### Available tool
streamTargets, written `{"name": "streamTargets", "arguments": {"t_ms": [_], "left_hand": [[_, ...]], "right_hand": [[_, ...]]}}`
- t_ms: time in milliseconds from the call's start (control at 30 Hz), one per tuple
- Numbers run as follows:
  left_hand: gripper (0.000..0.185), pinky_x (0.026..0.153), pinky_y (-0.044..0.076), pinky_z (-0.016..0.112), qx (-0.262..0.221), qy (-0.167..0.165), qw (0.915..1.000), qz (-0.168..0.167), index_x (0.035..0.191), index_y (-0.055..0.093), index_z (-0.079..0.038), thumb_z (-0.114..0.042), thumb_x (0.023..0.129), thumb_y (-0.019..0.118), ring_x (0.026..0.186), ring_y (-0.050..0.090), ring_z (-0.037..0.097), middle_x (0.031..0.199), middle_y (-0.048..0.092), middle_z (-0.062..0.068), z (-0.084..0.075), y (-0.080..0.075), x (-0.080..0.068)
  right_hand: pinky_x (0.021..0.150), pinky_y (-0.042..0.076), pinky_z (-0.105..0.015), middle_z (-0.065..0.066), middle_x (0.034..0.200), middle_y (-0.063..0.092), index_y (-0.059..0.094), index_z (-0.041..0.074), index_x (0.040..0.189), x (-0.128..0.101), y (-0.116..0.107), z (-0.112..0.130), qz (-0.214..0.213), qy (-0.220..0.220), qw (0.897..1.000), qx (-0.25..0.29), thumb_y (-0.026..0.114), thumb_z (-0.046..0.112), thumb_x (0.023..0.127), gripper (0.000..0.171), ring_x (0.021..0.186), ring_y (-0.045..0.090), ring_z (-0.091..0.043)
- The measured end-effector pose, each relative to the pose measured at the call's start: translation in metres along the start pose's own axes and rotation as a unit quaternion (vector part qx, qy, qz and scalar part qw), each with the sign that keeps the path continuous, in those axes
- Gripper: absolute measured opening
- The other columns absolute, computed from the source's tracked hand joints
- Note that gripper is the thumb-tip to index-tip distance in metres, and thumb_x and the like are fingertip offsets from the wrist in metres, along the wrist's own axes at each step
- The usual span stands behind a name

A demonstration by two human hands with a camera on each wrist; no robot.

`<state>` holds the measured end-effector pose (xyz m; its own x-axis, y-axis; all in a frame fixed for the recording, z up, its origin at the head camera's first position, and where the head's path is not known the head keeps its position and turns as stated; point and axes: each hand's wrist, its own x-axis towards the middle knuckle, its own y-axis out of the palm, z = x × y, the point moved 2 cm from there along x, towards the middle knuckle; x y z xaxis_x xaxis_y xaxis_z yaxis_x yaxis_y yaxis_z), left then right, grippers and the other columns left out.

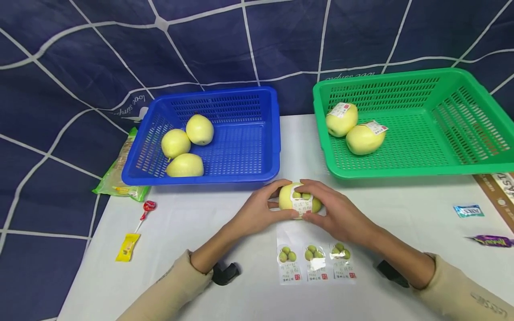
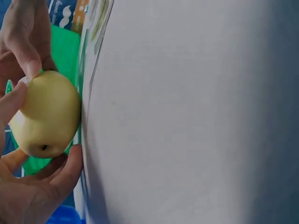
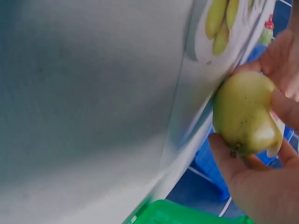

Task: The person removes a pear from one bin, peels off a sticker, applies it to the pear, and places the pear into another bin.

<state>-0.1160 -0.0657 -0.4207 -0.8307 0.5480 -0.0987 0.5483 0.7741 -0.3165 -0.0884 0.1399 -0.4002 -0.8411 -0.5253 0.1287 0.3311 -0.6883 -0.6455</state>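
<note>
A yellow-green pear [image 1: 285, 200] lies on its side at the middle of the white table, held from both sides. My left hand [image 1: 263, 207] grips its left end, with the thumb at the lower edge of a white label [image 1: 302, 205] on its upper face. My right hand [image 1: 341, 211] holds the right end, its thumb by the label's lower corner and its fingers over the top. In the right wrist view, an edge of the label stands off the pear [image 3: 247, 109] near the stem. Just in front lies a sheet of pear labels [image 1: 313, 278].
A blue basket [image 1: 217, 180] with 3 unlabelled pears stands at the back left. At the back right, a green basket [image 1: 401, 171] holds 2 labelled pears [image 1: 365, 139]. A lollipop [image 1: 149, 206] and yellow packet [image 1: 127, 247] lie left, a blue-white packet [image 1: 468, 211] and purple sweet [image 1: 494, 240] right.
</note>
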Motion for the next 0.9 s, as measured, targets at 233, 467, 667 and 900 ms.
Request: {"name": "streamTargets", "arguments": {"t_ms": [233, 467, 667, 900], "left_hand": [[0.065, 0.091, 0.052, 0.024, 0.008, 0.03, 0.9995, 0.006, 0.14, 0.049, -0.005, -0.008, 0.083, 0.081, 0.113, 0.06, 0.018, 0.13, 0.055, 0.007, 0.0, 0.0, -0.002], [0.067, 0.087, 0.054, 0.024, 0.01, 0.028, 0.9996, -0.006, 0.14, 0.048, -0.005, -0.007, 0.082, 0.081, 0.116, 0.056, 0.019, 0.135, 0.051, 0.007, 0.003, 0.001, -0.006], [0.067, 0.093, 0.049, 0.021, 0.091, 0.06, 0.9939, -0.021, 0.139, 0.048, -0.004, -0.015, 0.083, 0.082, 0.122, 0.052, 0.016, 0.138, 0.05, 0.007, -0.002, 0.003, -0.007], [0.059, 0.095, 0.048, 0.023, 0.145, 0.111, 0.9825, -0.036, 0.13, 0.049, -0.007, -0.015, 0.082, 0.083, 0.118, 0.054, 0.016, 0.132, 0.053, 0.006, -0.005, 0.006, -0.011]], "right_hand": [[0.102, 0.044, -0.05, -0.008, 0.139, 0.054, 0.065, 0.014, 0.125, 0.004, -0.011, -0.007, 0.025, 0.029, 0.989, 0.142, 0.071, 0.01, 0.092, 0.034, 0.132, 0.044, -0.028], [0.105, 0.039, -0.051, -0.009, 0.139, 0.054, 0.07, 0.014, 0.124, 0.004, -0.015, -0.01, 0.032, 0.046, 0.991, 0.124, 0.058, 0.002, 0.098, 0.031, 0.134, 0.043, -0.03], [0.106, 0.036, -0.053, -0.007, 0.136, 0.056, 0.068, 0.013, 0.125, 0.004, -0.011, -0.011, 0.02, 0.066, 0.983, 0.168, 0.062, 0.011, 0.097, 0.028, 0.132, 0.043, -0.028], [0.081, 0.057, -0.039, -0.009, 0.124, 0.059, 0.057, 0.009, 0.13, 0.006, 0.0, -0.012, 0.016, 0.124, 0.962, 0.244, 0.06, 0.019, 0.1, 0.032, 0.106, 0.058, -0.027]]}}
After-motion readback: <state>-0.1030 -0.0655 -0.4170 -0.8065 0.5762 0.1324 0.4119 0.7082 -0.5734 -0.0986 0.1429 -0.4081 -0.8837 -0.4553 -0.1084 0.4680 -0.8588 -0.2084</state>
